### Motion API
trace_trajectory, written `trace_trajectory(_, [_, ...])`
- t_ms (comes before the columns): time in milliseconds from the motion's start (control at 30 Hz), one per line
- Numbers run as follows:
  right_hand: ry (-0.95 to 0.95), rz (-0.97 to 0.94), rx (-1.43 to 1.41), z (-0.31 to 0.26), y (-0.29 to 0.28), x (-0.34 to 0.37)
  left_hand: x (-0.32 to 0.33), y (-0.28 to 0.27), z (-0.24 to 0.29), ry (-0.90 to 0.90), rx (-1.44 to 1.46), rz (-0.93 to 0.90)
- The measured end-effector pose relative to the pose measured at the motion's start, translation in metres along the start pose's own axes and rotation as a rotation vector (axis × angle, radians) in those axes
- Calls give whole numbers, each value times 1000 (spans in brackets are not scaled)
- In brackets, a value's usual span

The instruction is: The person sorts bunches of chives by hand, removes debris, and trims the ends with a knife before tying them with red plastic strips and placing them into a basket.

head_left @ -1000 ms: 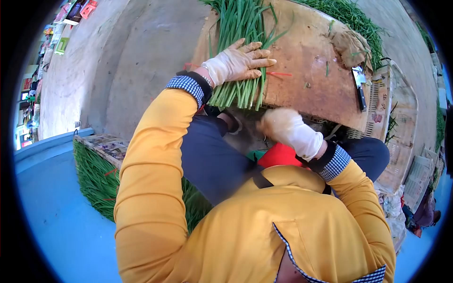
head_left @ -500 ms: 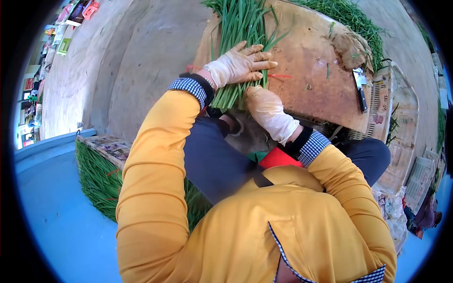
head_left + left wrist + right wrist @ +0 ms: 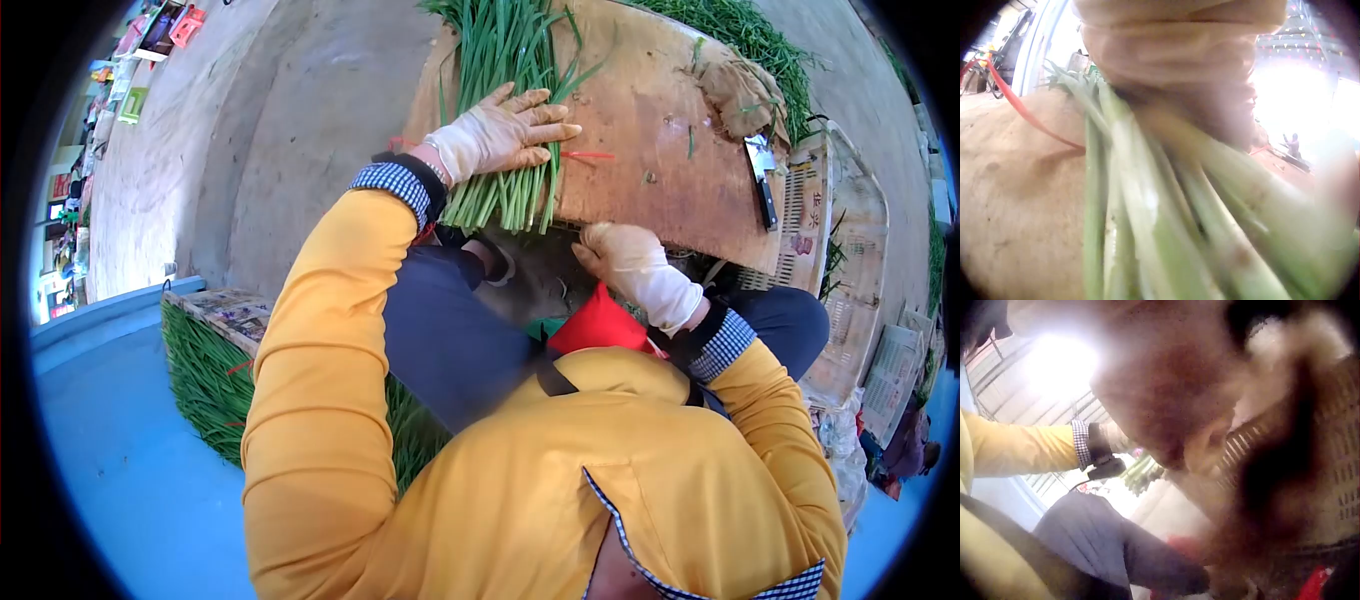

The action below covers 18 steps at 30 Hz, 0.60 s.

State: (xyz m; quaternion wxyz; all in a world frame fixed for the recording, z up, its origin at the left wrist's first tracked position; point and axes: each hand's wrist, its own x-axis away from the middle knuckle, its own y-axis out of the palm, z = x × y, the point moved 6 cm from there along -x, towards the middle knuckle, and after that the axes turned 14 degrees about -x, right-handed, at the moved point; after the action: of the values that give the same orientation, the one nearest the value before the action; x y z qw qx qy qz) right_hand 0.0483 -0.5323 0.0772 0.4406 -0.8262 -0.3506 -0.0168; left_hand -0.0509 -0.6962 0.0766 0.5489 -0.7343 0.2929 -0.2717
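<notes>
A bundle of long green leafy stalks (image 3: 500,60) lies on a wooden board (image 3: 650,130), its pale cut ends (image 3: 1166,231) pointing toward the body. My gloved left hand (image 3: 495,135) rests across the bundle, fingers spread and straight over the stalks. A red tie (image 3: 588,155) sticks out sideways from the bundle onto the board; it also shows as a red strip (image 3: 1029,115) in the left wrist view. My gloved right hand (image 3: 630,262) hovers by the board's front edge, right of the stalk ends, fingers loosely bent with nothing seen in them. The right wrist view is blurred.
A knife (image 3: 762,185) with a black handle lies at the board's right side, near a crumpled brown cloth (image 3: 745,100). More greens (image 3: 740,35) are heaped behind. A slatted plastic crate (image 3: 855,260) stands at right; stacked greens (image 3: 205,370) are at left.
My right hand came from the right to the stalk ends, then drew back right, away from them. The left hand stays pressed on the bundle.
</notes>
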Motion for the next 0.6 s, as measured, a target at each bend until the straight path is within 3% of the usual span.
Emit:
trace_trajectory(33, [-50,134,-79,-5,-7,-3,0,1,-1,2,-3,1])
trace_trajectory(133, [-117,178,-31,-25,-12,-21,0,0,0,0,30,-28])
trace_trajectory(300, [-39,162,22,-35,2,-29,-1,3,-1,-1,39,30])
trace_trajectory(600, [-197,138,123,-28,11,-48,0,0,-1,-13,57,15])
